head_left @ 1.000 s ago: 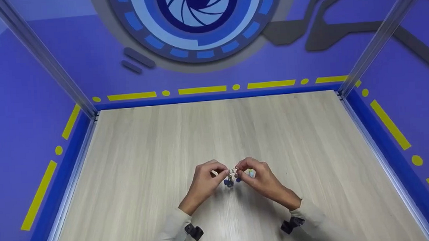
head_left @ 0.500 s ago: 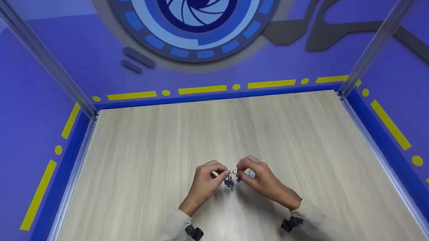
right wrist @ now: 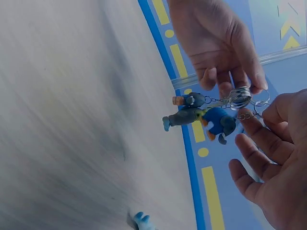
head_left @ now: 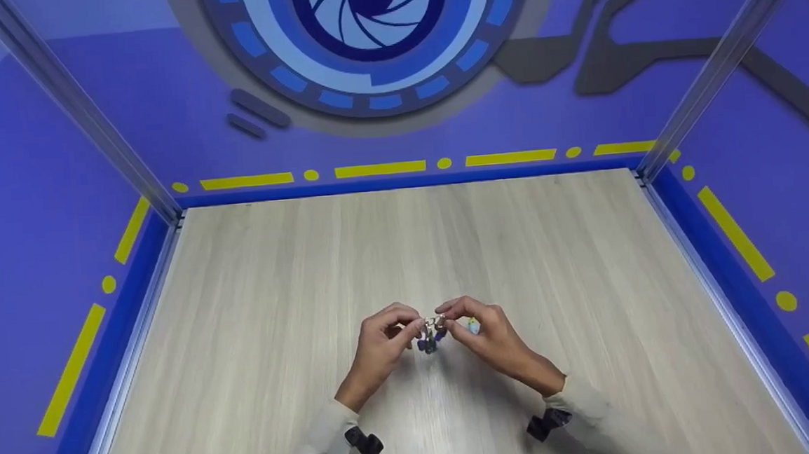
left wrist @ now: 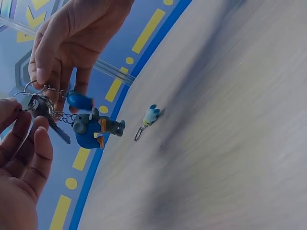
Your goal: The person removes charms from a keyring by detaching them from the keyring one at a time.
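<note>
My left hand point(head_left: 380, 348) and right hand point(head_left: 485, 333) meet over the table, with a small keyring bunch between their fingertips. The left thumb and fingers pinch a metal ring, and the right fingertips pinch another ring beside it. In the left wrist view a silver key point(left wrist: 58, 130) dangles from the joined rings. Two small figurine charms hang there on chains: a grey-blue animal figurine point(left wrist: 88, 132) and a smaller blue charm point(left wrist: 79, 101). Beyond the hands, a light-blue charm point(left wrist: 151, 115) with its own ring point(left wrist: 139, 133) lies on the table, partly hidden behind my right hand in the head view.
The pale wooden tabletop point(head_left: 295, 283) spreads around both hands. Blue panels point(head_left: 385, 140) with yellow markings and metal frame posts point(head_left: 96, 126) enclose its back and sides. A small black camera sits on each sleeve, the left camera point(head_left: 365, 443) and the right camera point(head_left: 548, 424).
Both hands have shifted slightly left with the bunch. The right fingertips have come closer to the left ones, and more of the metal shows between them. The charm on the table stays put.
</note>
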### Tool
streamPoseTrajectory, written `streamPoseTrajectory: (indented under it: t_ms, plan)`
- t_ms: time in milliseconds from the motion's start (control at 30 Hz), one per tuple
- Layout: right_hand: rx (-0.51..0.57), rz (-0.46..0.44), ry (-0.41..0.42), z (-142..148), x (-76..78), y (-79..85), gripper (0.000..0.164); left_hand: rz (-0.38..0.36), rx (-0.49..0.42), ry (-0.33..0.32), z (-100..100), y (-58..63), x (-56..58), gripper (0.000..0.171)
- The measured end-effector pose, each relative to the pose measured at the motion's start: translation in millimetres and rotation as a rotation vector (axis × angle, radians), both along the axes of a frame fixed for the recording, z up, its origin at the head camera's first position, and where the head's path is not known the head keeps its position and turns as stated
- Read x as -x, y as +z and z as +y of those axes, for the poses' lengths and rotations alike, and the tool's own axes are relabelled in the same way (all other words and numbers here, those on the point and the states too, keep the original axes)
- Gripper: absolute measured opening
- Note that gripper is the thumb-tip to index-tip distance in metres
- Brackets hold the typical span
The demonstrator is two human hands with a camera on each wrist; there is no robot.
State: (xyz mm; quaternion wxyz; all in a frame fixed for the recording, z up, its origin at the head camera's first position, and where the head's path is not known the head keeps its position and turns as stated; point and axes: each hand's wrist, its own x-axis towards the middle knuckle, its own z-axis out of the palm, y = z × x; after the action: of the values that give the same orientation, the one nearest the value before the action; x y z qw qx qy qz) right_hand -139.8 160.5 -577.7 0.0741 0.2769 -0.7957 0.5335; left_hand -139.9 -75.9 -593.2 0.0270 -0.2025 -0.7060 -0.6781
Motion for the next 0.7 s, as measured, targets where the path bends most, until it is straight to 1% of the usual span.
streamPoseTrajectory:
  t_ms: [133, 267, 400, 500, 600, 700]
  plan:
    - [0.011, -0.023, 0.0, 0.0, -0.5, 0.8, 0.011, -0.08, 0.041, -0.031, -2.9, 1.5, 0.1, 0.009]
    - [0.0, -0.031, -0.008, 1.6, -0.7, 1.0, 0.01, -0.106, 0.103, -0.048, -3.7, 3.3, 0.4, 0.006]
    - [-0.02, -0.051, -0.02, 5.0, -1.9, 1.1, 0.005, -0.084, 0.196, -0.067, -1.8, 7.2, 2.0, 0.005]
    - [-0.033, -0.051, -0.029, 7.4, -2.7, 1.4, 0.004, -0.052, 0.272, -0.091, 1.4, 11.7, 3.7, 0.004]
    - [-0.036, -0.047, -0.035, 8.4, -3.2, 1.2, 0.006, -0.026, 0.315, -0.107, 5.6, 15.4, 5.4, 0.004]
    - [-0.029, -0.05, -0.034, 9.0, -4.3, 1.6, 0.008, -0.004, 0.33, -0.106, 9.6, 16.8, 6.9, 0.008]
